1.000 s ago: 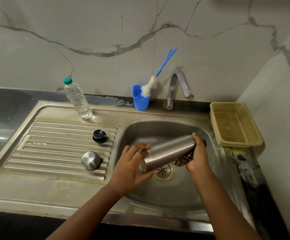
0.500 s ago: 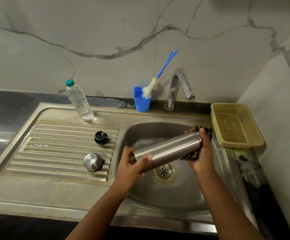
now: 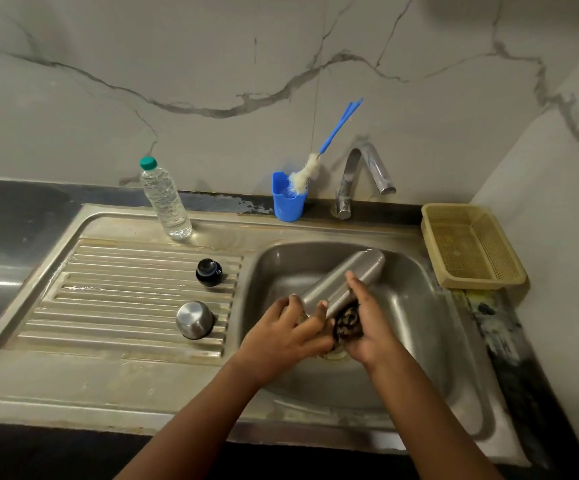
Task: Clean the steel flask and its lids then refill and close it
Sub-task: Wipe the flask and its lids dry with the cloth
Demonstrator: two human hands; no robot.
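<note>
The steel flask (image 3: 347,282) was lying almost flat before; now its far end tips up and away over the sink (image 3: 416,341); the left hand (image 3: 288,336) grips its near end; the right hand (image 3: 367,327) has slid down from the far end and holds a dark scrubber (image 3: 347,325) against the flask's side, right beside the left hand; left of the hands sit two lids, one black lid (image 3: 209,271) and one steel lid (image 3: 194,319); beyond them stand one water bottle (image 3: 165,199), one blue cup (image 3: 288,199) with one brush (image 3: 319,157), and one tap (image 3: 360,174); one basket (image 3: 471,247) sits to the right.

Single head view, looking forward and down, close over sink (image 3: 419,341).
</note>
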